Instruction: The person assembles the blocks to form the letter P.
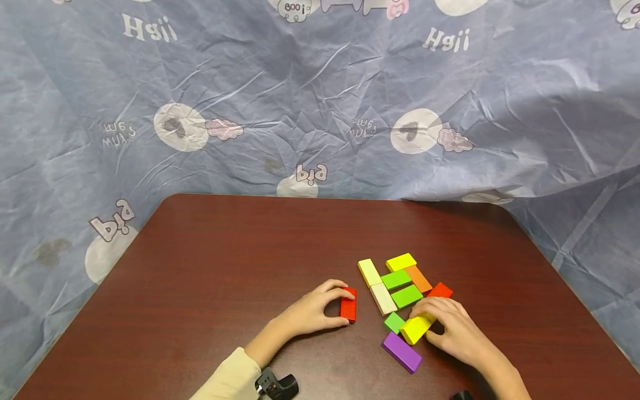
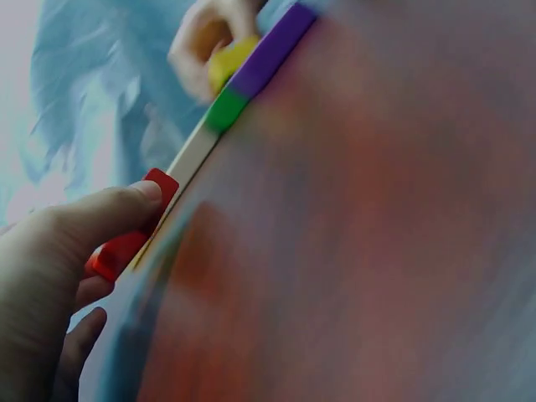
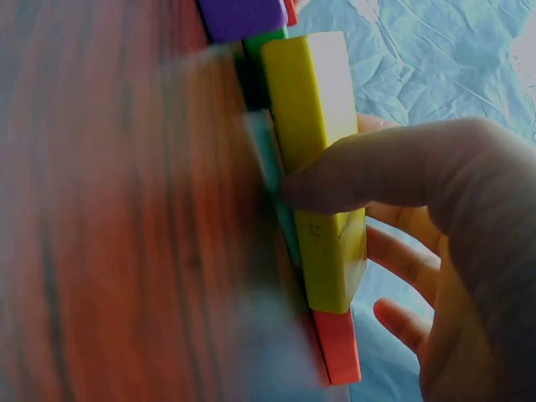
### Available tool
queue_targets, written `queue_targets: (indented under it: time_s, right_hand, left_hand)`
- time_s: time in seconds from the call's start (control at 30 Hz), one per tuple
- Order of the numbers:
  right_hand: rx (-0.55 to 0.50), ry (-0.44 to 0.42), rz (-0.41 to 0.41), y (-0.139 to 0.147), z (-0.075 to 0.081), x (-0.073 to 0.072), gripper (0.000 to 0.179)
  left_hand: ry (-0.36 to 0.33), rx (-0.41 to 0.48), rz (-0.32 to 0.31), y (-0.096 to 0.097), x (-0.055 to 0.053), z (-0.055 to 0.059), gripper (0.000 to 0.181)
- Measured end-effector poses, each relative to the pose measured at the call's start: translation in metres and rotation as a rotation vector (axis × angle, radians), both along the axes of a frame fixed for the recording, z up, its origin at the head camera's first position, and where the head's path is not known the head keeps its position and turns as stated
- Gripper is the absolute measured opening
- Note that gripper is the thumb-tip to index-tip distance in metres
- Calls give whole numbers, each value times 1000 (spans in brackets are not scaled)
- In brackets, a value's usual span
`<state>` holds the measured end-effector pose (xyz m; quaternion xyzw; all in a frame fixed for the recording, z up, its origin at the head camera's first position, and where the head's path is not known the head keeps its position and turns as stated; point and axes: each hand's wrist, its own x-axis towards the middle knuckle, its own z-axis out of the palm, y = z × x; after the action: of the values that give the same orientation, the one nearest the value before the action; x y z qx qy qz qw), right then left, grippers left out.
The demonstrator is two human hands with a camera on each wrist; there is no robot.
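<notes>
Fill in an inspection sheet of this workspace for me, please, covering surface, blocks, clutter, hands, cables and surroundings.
Surface: reddish-brown table, wood-grained, far corners rounded.
Job's things: red block and yellow block, both held; around them a purple block, three green blocks, an orange block, pale yellow block, cream block, second yellow block and second red block, partly hidden.
Clutter: nothing seen beyond the blocks.
Hands: left hand grips the red block; right hand grips the yellow block.
Cables: nothing seen; black device at left wrist.
Surroundings: wrinkled, printed grey-blue cloth behind the table.
</notes>
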<state>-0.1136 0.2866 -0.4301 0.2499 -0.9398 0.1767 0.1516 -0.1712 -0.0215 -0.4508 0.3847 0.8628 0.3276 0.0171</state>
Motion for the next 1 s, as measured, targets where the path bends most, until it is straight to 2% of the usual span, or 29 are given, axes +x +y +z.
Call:
queue_targets:
  time_s: [0.13, 0.23, 0.4, 0.53, 0.7, 0.83, 1.0]
  right_hand:
    - [-7, 37, -14, 0, 2, -2, 47]
    - [-18, 60, -48, -3, 5, -1, 47]
    - [-65, 38, -128, -23, 20, 6, 45]
    - [-68, 10, -118, -52, 31, 8, 44]
    - [36, -48, -50, -90, 37, 10, 44]
    - [139, -71, 3, -117, 35, 10, 39]
    - [209, -106, -15, -142, 26, 9, 36]
  left_hand:
    - [-43, 14, 88, -19, -14, -3, 38]
    - [-67, 35, 127, -29, -21, -6, 37]
    - [-102, 73, 122, -34, -24, -8, 33]
    - [-104, 96, 112, -34, -27, -7, 30]
    - [-113, 95, 110, -34, -28, -7, 29]
    - [-114, 98, 118, -34, -28, -9, 29]
    - [-111, 102, 125, -34, -26, -8, 30]
